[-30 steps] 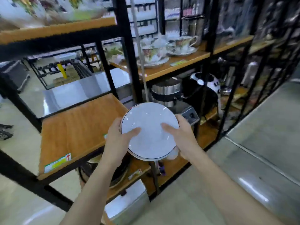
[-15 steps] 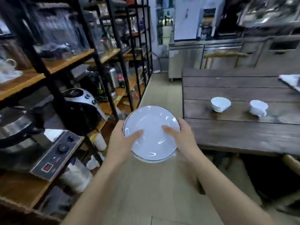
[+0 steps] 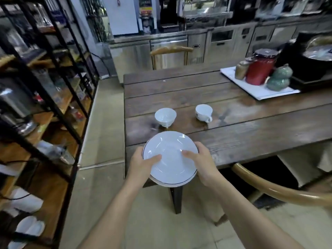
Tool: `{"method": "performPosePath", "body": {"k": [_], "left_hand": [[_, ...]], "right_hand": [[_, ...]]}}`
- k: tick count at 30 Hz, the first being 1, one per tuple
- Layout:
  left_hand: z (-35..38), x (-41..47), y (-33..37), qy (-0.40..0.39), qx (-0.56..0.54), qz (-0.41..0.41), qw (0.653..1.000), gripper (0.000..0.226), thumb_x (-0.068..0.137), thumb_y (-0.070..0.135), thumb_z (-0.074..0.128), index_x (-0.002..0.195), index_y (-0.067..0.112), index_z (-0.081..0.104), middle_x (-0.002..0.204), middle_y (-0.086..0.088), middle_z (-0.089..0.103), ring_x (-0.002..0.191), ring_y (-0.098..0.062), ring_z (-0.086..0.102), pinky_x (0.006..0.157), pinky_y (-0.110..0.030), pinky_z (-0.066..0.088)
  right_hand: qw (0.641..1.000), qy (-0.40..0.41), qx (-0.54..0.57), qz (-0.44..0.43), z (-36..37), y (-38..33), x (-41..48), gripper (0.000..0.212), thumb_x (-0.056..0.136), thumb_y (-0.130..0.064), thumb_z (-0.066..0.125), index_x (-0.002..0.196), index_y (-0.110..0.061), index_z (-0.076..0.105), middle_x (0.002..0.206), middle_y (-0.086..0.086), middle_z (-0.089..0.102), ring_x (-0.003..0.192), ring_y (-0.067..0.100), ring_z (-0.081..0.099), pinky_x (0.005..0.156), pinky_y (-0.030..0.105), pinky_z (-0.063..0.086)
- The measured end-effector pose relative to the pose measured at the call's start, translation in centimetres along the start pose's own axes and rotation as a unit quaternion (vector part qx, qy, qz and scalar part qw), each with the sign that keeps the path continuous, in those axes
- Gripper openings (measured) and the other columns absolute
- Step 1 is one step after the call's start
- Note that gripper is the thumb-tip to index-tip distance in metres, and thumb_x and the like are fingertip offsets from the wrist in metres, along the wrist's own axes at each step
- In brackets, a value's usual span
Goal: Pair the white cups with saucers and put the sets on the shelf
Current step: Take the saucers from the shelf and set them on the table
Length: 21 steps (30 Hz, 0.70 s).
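Both hands grip the stacked white saucers [image 3: 170, 157] at chest height over the near left corner of the wooden worktop [image 3: 251, 126]: left hand [image 3: 142, 163] closed on the left rim, right hand [image 3: 203, 162] closed on the right rim, thumbs on top. Two white cups [image 3: 165, 116] stand apart on bare planks just beyond. A tiled aisle [image 3: 106, 123] lies open between the worktop edge and the shelf [image 3: 53, 112] on the left.

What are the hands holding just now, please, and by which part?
Both hands, left and right, hold stacked white saucers by opposite rims, thumbs on top.
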<state>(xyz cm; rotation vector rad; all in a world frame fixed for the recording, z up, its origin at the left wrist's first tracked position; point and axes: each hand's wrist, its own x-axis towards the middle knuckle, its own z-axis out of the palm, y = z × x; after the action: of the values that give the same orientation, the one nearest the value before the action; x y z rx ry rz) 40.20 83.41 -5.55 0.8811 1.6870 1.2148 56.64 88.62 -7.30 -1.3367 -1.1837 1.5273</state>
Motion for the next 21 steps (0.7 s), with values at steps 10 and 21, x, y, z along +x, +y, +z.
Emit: {"method": "performPosePath", "body": {"k": [10,21], "left_hand": [[6.0,10.4,-1.0,-0.1,0.039,-0.099,0.989,0.024,0.082,0.013,0.065,0.099,0.013,0.049,0.102,-0.007,0.063,0.083,-0.017,0.059,0.063,-0.03,0.046],[10.9,17.5,-2.7,-0.088,0.107,-0.179,0.974,0.021,0.076,0.018,0.065,0.09,0.019,0.05,0.105,-0.008,0.064,0.095,-0.027,0.062,0.079,-0.041,0.054]], "right_hand": [[0.992,0.083,-0.038,0.09,-3.2,1.0,7.7,0.028,0.079,-0.001,0.053,0.106,-0.01,0.051,0.096,0.004,0.058,0.084,0.02,0.056,0.064,0.029,0.045],[0.98,0.076,-0.116,0.145,-5.7,2.7,15.6,0.041,0.071,-0.001,0.058,0.112,-0.004,0.057,0.106,0.012,0.065,0.097,0.028,0.062,0.082,0.041,0.054]]}}
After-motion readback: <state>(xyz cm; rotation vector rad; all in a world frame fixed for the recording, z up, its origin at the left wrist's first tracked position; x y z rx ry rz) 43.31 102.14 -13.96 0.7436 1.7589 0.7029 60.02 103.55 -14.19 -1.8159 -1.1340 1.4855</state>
